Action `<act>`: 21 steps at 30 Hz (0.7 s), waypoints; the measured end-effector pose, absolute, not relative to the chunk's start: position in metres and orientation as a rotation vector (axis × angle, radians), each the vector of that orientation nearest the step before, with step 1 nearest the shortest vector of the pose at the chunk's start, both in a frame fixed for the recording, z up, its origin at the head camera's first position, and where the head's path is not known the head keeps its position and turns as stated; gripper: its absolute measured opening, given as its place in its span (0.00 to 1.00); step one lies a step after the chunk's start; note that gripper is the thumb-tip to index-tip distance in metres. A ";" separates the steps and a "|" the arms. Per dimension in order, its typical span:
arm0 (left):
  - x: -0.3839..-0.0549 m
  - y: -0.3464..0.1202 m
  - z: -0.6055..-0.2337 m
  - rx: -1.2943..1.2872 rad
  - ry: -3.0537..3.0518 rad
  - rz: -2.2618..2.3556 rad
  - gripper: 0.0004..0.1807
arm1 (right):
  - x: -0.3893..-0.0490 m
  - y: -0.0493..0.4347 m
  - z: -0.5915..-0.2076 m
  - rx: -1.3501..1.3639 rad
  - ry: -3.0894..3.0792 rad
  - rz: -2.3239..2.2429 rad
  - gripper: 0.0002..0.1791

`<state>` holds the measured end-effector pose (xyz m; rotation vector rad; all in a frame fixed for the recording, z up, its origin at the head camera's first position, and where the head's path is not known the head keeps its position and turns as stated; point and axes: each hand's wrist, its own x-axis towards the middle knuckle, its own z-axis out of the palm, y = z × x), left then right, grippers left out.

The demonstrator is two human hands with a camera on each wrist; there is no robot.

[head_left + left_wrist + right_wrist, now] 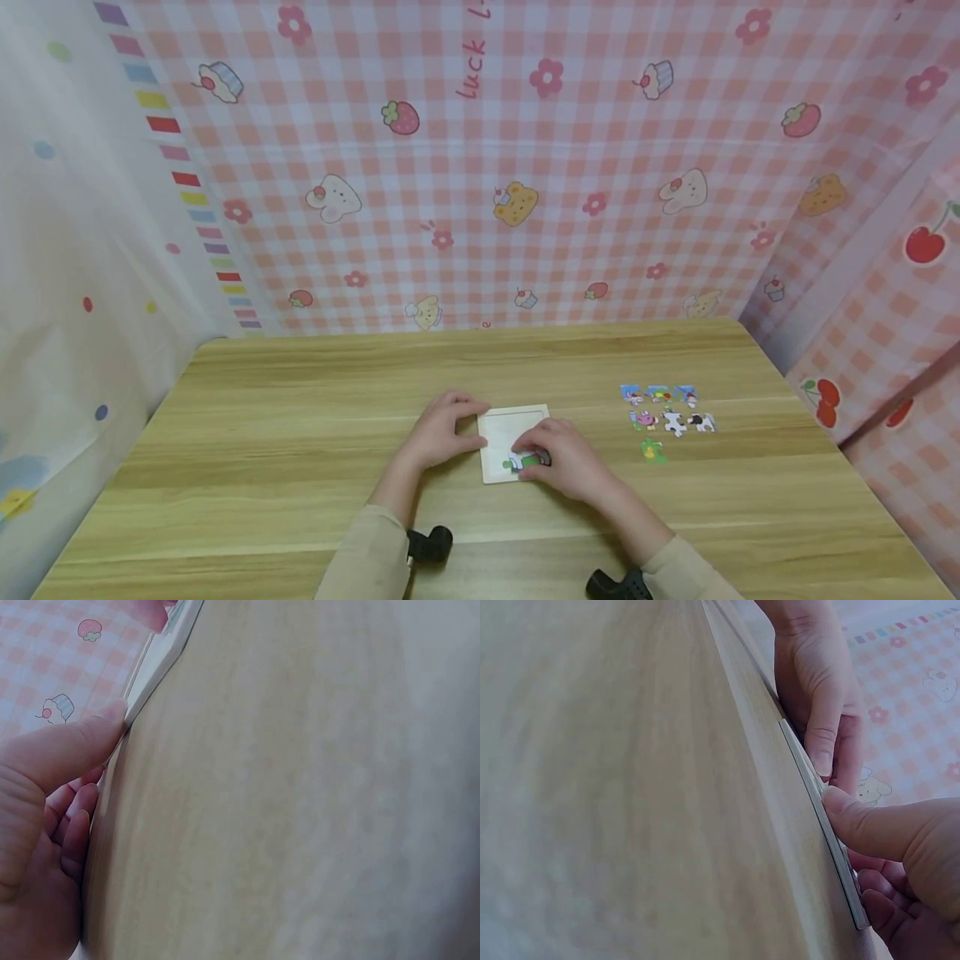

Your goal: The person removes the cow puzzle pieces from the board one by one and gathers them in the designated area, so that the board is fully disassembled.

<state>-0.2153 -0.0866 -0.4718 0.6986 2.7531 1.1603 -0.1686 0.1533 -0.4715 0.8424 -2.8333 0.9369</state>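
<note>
A square, pale wooden puzzle tray [497, 433] with a raised rim lies on the table. My left hand [438, 432] holds its left edge, thumb low and forefinger near the upper corner. In the left wrist view, the left thumb [82, 746] rests on the tray's rim. Over the lower right of the tray, my right hand [568, 460] pinches a green and white puzzle piece [530, 461] between thumb and fingers. Part of that piece is hidden under the fingers. The right thumb [862, 825] is right at the tray edge in the right wrist view.
Right of the tray, several loose jigsaw pieces lie in rows: blue-topped ones [659, 394], a black-and-white one [702, 422], a white one [674, 422] and a green one [653, 451]. A checked curtain [480, 250] hangs behind the wooden table [300, 433].
</note>
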 end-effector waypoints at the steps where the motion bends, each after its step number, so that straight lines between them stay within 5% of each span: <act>1: -0.215 -0.087 -0.471 0.702 2.753 1.160 0.27 | -0.169 0.153 -0.471 0.843 -2.833 0.934 0.15; 21: -0.215 -0.087 -0.471 0.697 2.760 1.145 0.27 | -0.166 0.149 -0.469 0.794 -2.861 0.904 0.13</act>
